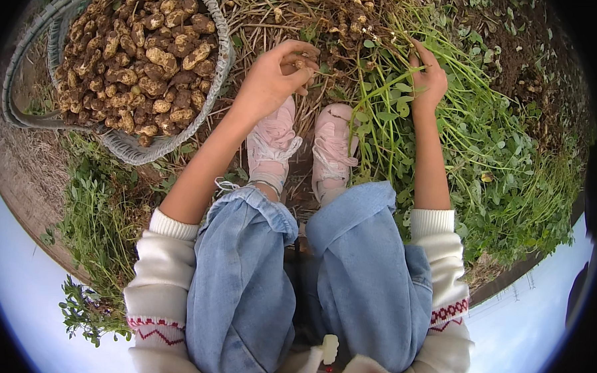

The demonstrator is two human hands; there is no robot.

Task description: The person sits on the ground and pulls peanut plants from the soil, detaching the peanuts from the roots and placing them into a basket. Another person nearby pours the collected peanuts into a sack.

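Observation:
Bent over the ground in front of my pink shoes, my left hand (285, 71) has its fingers curled together. Something small may be between the fingertips, but I cannot make it out. My right hand (428, 79) is closed around the green stems of a peanut plant (390, 77). The plant's brown roots (345, 28), with several muddy peanuts on them, lie toward the far side between my hands. At the far left stands a grey woven basket (222, 50), heaped with soil-covered peanuts (144, 60) and close to my left hand.
Pulled leafy plants (505, 189) spread in a thick pile along my right. More greenery (101, 211) lies at the left below the basket. Dry straw (252, 18) covers the ground ahead, and bare dark soil (537, 57) shows at the far right.

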